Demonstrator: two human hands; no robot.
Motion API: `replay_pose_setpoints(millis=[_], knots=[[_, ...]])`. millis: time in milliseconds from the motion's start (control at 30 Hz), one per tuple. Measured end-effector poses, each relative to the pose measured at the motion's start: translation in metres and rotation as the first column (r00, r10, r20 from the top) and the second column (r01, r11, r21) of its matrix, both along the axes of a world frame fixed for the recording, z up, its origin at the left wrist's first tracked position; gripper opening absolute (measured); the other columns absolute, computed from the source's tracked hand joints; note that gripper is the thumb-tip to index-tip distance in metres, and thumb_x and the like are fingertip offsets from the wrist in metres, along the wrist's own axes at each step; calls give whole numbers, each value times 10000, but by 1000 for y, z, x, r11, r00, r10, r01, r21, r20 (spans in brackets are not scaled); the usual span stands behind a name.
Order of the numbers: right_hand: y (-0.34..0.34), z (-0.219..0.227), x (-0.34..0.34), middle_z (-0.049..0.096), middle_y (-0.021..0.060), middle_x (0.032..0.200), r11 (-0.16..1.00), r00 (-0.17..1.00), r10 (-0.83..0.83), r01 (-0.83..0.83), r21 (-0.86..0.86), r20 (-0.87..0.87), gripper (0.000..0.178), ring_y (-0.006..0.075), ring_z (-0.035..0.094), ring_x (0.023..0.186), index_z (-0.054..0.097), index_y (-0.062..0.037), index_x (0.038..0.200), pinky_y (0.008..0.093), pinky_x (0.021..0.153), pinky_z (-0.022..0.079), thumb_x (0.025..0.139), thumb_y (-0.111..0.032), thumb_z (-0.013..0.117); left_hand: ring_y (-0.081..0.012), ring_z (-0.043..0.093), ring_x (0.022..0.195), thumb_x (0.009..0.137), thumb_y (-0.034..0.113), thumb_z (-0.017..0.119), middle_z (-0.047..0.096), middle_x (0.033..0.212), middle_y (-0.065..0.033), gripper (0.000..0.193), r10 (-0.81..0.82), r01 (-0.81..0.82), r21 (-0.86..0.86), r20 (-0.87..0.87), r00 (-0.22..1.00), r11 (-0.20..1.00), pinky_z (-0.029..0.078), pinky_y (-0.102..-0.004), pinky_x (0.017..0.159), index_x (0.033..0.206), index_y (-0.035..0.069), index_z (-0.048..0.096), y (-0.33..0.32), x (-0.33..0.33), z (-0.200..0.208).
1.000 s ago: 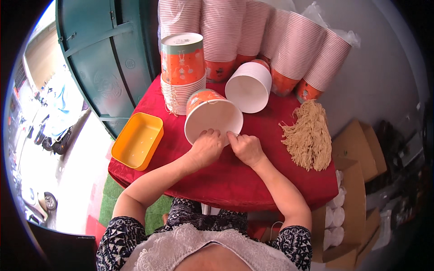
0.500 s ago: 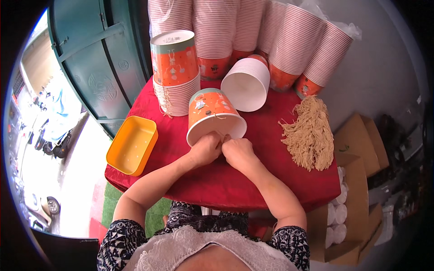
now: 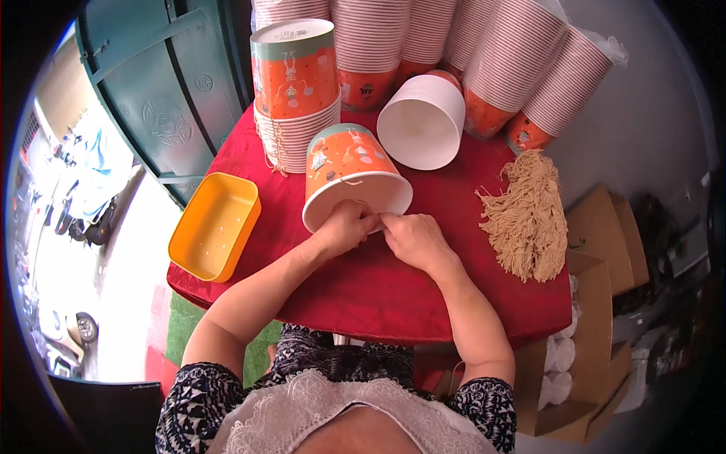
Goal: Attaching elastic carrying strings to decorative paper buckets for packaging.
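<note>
Table with a deep red cloth (image 3: 355,291) fills the middle of the view. Green metal door (image 3: 159,83), panelled, stands beyond it at left. Along the table's far side: tall tub stacks (image 3: 518,57), orange below and pale-rimmed above, clear plastic over some; the two at far right lean outward. Brown carton (image 3: 599,321) open beyond the table's right edge, rounded white items (image 3: 560,353) inside.

Upside-down stack (image 3: 295,79) at back left: grey-green band on top, orange sides, tan strings hanging over its nested rims. Printed orange tub (image 3: 349,153) on the near-centre of the table, just in front of that stack; tilted, mouth toward the person, both hands at its near rim. Behind it to the right, nested tubs on their side (image 3: 420,125), white opening also facing the person. Tan string bundle (image 3: 527,223) loose at the right of the cloth. Yellow tray (image 3: 180,250) at the left edge, white specks on its floor.

Left hand (image 3: 345,228): fingers bent, reaching into the tub's mouth. Right hand (image 3: 416,238): thumb and forefinger at the rim, beside the left fingertips. Cannot tell whether either set of tips is closed on anything.

Smallest: short tan string (image 3: 350,181) at the tub's upper rim.
</note>
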State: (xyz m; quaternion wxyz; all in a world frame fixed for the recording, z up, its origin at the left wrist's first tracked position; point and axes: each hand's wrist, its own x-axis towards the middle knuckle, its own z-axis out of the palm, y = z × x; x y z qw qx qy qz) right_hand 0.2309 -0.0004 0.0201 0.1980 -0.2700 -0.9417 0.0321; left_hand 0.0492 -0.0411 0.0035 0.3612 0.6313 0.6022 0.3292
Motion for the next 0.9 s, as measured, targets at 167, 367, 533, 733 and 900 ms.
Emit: replay_pose_setpoints(millis=[167, 367, 533, 733, 900], knots=[[-6, 16, 1, 637, 143, 709, 996, 960, 77, -61, 69, -268, 253, 330, 642, 614, 649, -45, 1037, 421, 544, 522, 784, -36, 645, -137, 591, 647, 877, 100, 621, 629, 771, -59, 124, -81, 90, -33, 211, 974, 995, 514, -262, 563, 893, -22, 628, -3, -7, -10], [-20, 30, -4, 573, 107, 815, 956, 917, 226, -143, 258, -328, 291, 268, 630, 661, 630, -9, 1069, 359, 573, 543, 779, 4, 615, -227, 656, 720, 761, 68, 691, 675, 800, -136, 177, -97, 64, 222, 143, 985, 973, 533, -353, 653, 887, -42, 632, -9, 2, -8], [-38, 26, -21, 583, 84, 872, 868, 851, 447, -338, 364, -277, 292, 233, 611, 742, 650, 17, 1013, 329, 640, 548, 721, 0, 650, -276, 662, 787, 721, 82, 646, 680, 811, -165, 145, -52, 18, 319, 97, 994, 948, 502, -377, 658, 842, 4, 665, -8, -5, -34], [-68, 25, -23, 622, 83, 957, 728, 702, 663, -523, 444, -260, 273, 191, 605, 731, 644, 2, 997, 303, 623, 529, 735, -74, 636, -135, 592, 640, 860, 96, 663, 616, 701, -56, 109, 42, -32, -53, 200, 979, 998, 485, -300, 547, 857, -7, 626, -14, 7, 2], [-59, 17, -18, 576, 90, 660, 929, 816, 355, -254, 269, -457, 84, 250, 569, 512, 595, -22, 810, 353, 454, 463, 731, -5, 618, -147, 593, 586, 858, 84, 668, 629, 707, -86, 125, -24, 9, 411, 31, 999, 911, 480, -315, 508, 842, -30, 619, -10, 0, -18]])
